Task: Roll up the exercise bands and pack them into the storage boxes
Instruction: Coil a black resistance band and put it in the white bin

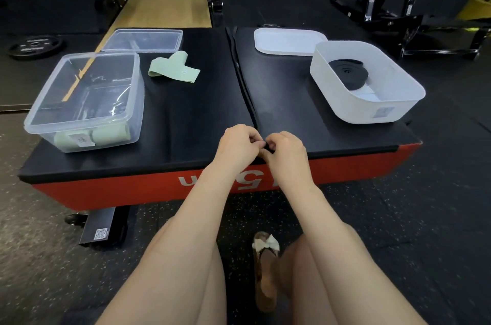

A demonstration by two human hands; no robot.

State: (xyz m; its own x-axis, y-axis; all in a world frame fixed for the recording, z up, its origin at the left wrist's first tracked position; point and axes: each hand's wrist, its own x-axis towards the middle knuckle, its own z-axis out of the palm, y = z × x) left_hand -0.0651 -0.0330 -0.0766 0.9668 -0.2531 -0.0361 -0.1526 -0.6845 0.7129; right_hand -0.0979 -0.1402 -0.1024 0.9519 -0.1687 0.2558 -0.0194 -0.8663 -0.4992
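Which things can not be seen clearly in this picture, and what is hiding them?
- Near end of the long black band, head view: covered by the left hand and right hand, so how far it is rolled is unclear.
- Label text on the green rolls in the clear box: too small, blurred by the wall.
- Rest of the coiled black band: hidden behind the white box's wall.

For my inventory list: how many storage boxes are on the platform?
2: a clear box at left, holding green rolls, and a white box at right, holding a black roll.
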